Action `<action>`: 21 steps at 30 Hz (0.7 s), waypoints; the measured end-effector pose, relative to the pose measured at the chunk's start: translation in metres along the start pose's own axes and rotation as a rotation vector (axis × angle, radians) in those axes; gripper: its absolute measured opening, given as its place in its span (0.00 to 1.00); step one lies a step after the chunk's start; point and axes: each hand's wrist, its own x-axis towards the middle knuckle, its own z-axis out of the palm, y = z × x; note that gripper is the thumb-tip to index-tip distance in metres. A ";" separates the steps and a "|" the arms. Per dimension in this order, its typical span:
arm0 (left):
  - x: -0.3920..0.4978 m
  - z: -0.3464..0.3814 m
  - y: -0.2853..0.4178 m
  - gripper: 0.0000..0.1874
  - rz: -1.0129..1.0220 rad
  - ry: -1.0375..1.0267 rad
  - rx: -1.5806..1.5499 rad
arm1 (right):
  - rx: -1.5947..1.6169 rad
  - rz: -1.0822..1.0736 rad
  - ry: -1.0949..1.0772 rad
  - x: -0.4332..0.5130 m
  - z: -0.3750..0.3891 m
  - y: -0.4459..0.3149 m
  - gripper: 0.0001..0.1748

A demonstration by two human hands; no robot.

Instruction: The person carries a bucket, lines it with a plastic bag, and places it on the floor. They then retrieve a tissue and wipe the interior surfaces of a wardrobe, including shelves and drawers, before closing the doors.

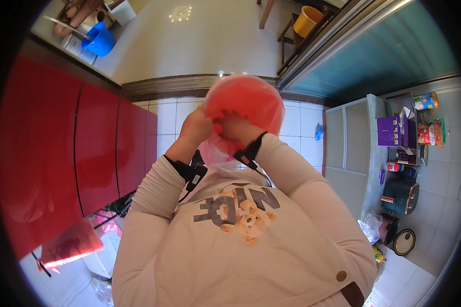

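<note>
A thin red plastic bag (pixel 249 94), spread into a wide round shape, is held out in front of my body. The film alone shows, so I cannot tell whether a bin stands inside it. My left hand (pixel 198 124) pinches the bag's edge on its left side. Reaching in over the near side, my right hand (pixel 234 126) has its fingers against the red film. Those fingers are partly hidden, and their grip is unclear. Paler pink folds of the bag hang below my wrists, close to my apron (pixel 230 245).
Glossy red cabinets (pixel 100 142) line the left. At right, a counter (pixel 374 161) carries a purple box (pixel 392 131) and a dark green appliance (pixel 401 195). Ahead runs a door sill (pixel 157 87); beyond it are a blue bucket (pixel 100 40) and a yellow bucket (pixel 307 22).
</note>
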 end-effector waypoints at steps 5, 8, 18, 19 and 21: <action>0.074 -0.014 0.009 0.20 0.066 -0.116 0.119 | 0.474 0.251 -0.142 0.082 0.034 0.109 0.19; 0.138 -0.033 0.003 0.19 0.086 -0.209 0.104 | 0.874 0.510 -0.022 0.131 0.014 0.122 0.18; 0.337 -0.179 -0.029 0.19 -0.027 -0.172 0.053 | 0.392 0.145 -0.274 0.287 -0.193 0.040 0.12; 0.355 -0.194 -0.034 0.20 -0.047 -0.167 0.032 | 0.669 0.134 -0.068 0.285 -0.213 0.047 0.09; 0.388 -0.224 -0.042 0.20 -0.013 -0.084 -0.062 | 0.798 0.373 0.516 0.320 -0.235 0.069 0.13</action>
